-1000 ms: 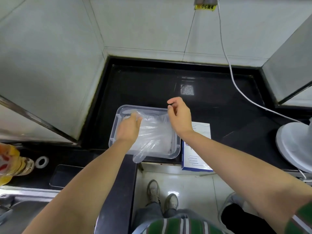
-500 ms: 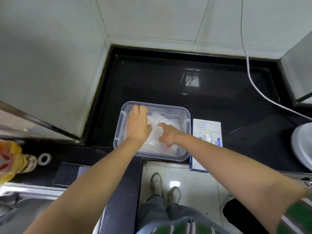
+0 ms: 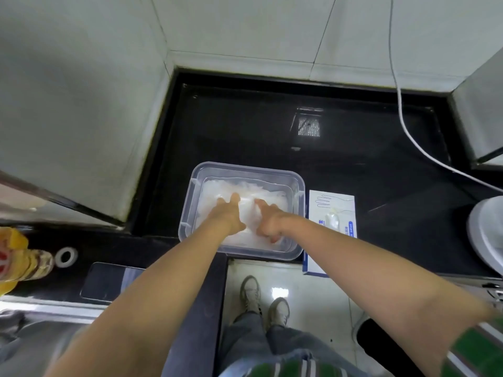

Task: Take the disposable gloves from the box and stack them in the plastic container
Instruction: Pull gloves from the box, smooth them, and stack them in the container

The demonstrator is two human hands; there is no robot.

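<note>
A clear plastic container (image 3: 246, 167) sits on the black counter near its front edge, holding a stack of thin translucent disposable gloves (image 3: 261, 190). Both my hands are inside it. My left hand (image 3: 228, 213) lies flat on the gloves with its fingers stretched forward, pressing them down. My right hand (image 3: 268, 220) presses on the gloves beside it, and its fingers look bent; the frame is blurred there. The white and blue glove box (image 3: 333, 213) lies flat just right of the container, with a bit of plastic showing at its opening.
A white cable (image 3: 413, 142) runs across the counter's right side. A round white appliance base (image 3: 487, 232) stands at the far right. On the lower counter to the left lie a phone (image 3: 109, 281), a tape roll (image 3: 66, 256) and a yellow bottle (image 3: 16, 257). Tiled walls close the corner.
A second ago both hands held a glove up over the container. They lowered it in, and now they press the stack flat, closer to the container's middle.
</note>
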